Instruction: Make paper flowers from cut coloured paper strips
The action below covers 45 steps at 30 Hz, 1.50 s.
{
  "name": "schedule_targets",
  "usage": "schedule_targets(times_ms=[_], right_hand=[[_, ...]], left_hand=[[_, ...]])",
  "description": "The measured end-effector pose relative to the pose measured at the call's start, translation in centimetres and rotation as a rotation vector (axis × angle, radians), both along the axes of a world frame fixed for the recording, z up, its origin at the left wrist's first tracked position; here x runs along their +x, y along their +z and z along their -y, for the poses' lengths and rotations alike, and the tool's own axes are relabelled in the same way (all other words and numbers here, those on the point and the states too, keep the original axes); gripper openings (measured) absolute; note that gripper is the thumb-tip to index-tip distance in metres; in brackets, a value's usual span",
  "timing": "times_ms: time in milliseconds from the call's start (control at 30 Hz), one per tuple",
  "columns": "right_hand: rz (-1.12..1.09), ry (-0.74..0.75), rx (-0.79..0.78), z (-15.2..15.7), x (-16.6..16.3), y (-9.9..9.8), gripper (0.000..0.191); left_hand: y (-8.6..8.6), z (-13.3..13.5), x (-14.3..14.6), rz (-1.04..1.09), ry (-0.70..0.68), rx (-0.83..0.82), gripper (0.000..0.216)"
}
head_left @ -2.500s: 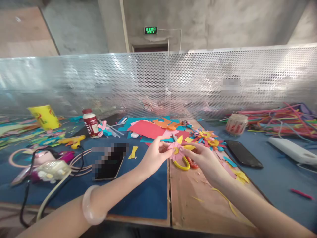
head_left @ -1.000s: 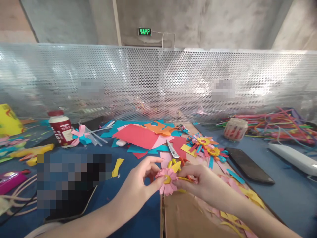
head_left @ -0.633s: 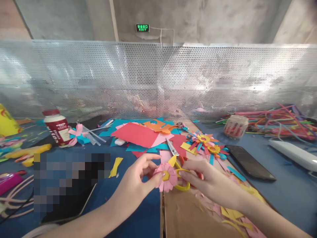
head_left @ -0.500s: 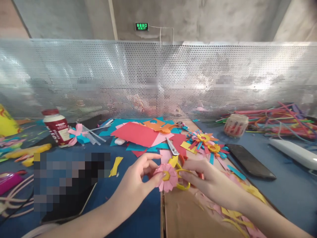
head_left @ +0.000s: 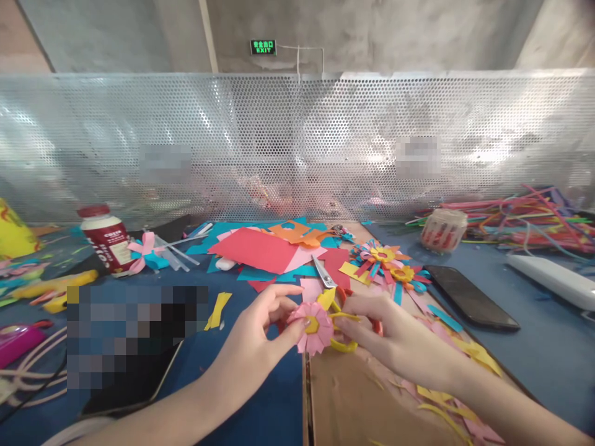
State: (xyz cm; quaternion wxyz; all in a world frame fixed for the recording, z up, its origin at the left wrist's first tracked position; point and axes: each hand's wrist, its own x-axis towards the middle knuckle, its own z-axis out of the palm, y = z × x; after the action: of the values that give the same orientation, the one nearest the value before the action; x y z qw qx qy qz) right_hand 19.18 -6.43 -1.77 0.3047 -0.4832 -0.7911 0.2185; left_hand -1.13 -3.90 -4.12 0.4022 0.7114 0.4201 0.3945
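My left hand (head_left: 267, 325) pinches a pink paper flower (head_left: 315, 337) with a yellow centre between thumb and fingers, its face turned toward me. Close at the flower's right, my right hand (head_left: 372, 325) has its thumb and index finger closed on a narrow yellow strip (head_left: 341, 318). Whether that strip joins the flower I cannot tell. Behind the hands are scissors (head_left: 323, 272), blades pointing away and handles partly hidden by the flower and my right hand. A yellow paper piece (head_left: 326, 299) shows just above the flower.
Coloured paper sheets (head_left: 253, 249) lie beyond the hands, with finished paper flowers (head_left: 383, 255) to their right. A phone (head_left: 469, 297) and a jar (head_left: 444, 230) stand right, a bottle (head_left: 106, 238) left. Paper scraps (head_left: 437, 396) litter the brown board (head_left: 353, 402). A perforated metal screen (head_left: 242, 124) closes the back.
The flower has risen very slightly in my left hand and tilted a little. Both hands keep nearly the same place and grip. The view has shifted slightly.
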Motion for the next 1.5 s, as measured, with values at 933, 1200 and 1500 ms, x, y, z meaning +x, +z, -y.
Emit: schedule_targets(times_ms=[933, 1200, 1500], right_hand=[[0.072, 0.164, 0.799, 1.2, 0.2, -1.7, 0.020], [0.080, 0.203, 0.822, 1.9, 0.4, -1.5, 0.021], [0.059, 0.149, 0.876, 1.9, 0.5, -2.2, 0.023]], left_hand=[[0.3, 0.8, -1.2, 0.069, -0.302, 0.716, 0.025], [0.7, 0.8, -1.2, 0.028, -0.317, 0.812, 0.023], [1.2, 0.9, -1.4, -0.027, -0.322, 0.896, 0.023]])
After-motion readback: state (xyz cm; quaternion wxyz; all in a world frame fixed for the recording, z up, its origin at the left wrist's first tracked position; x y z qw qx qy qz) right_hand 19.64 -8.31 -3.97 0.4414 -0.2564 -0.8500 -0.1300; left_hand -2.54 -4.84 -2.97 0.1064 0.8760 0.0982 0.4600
